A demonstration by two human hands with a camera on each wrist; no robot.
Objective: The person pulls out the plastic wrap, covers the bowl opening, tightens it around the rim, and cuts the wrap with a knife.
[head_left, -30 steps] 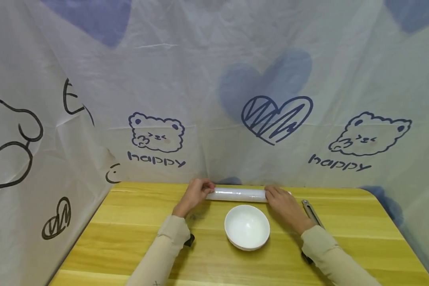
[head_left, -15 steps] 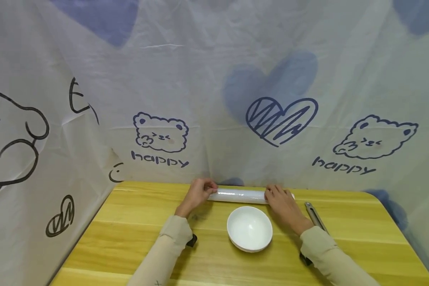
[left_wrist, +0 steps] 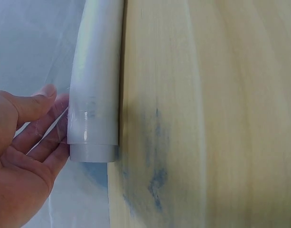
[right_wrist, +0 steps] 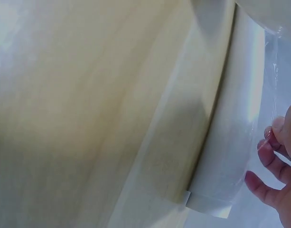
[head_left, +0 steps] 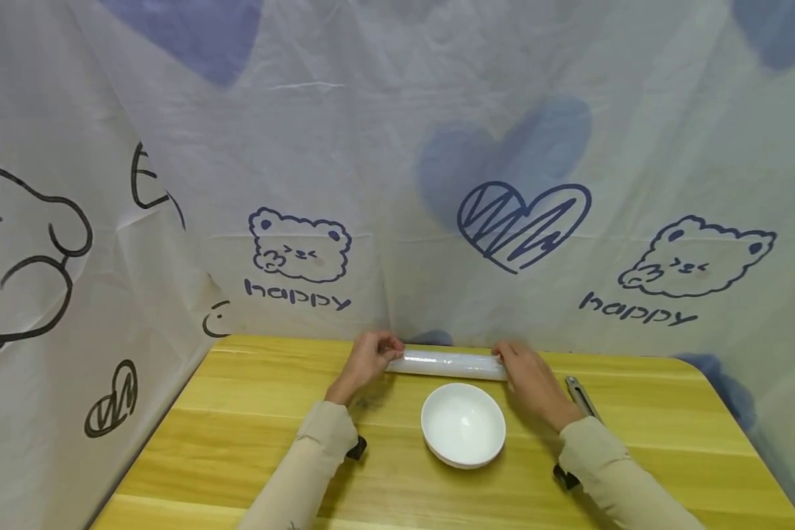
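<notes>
A roll of cling film (head_left: 450,364) lies along the table's far edge, its core showing at one end in the left wrist view. My left hand (head_left: 371,357) is at the roll's left end; its thumb and fingers pinch the loose, clear film. At the right end, my right hand (head_left: 530,379) reaches behind the roll. In the right wrist view that hand (right_wrist: 283,152) pinches the film edge between thumb and fingers, with film (right_wrist: 274,71) stretched up beside the roll. A white bowl (head_left: 462,425) stands in front of the roll, between my forearms.
A slim grey box cutter (head_left: 581,396) lies right of my right hand, partly hidden by the sleeve. The wooden table (head_left: 238,434) ends just behind the roll, against a printed cloth (head_left: 397,287). Another cloth (head_left: 46,397) hangs on the left.
My right hand has shifted slightly right, its fingers moving off the roll's top to its far side and now covering the right end. My left hand stays at its end. The view has shifted slightly.
</notes>
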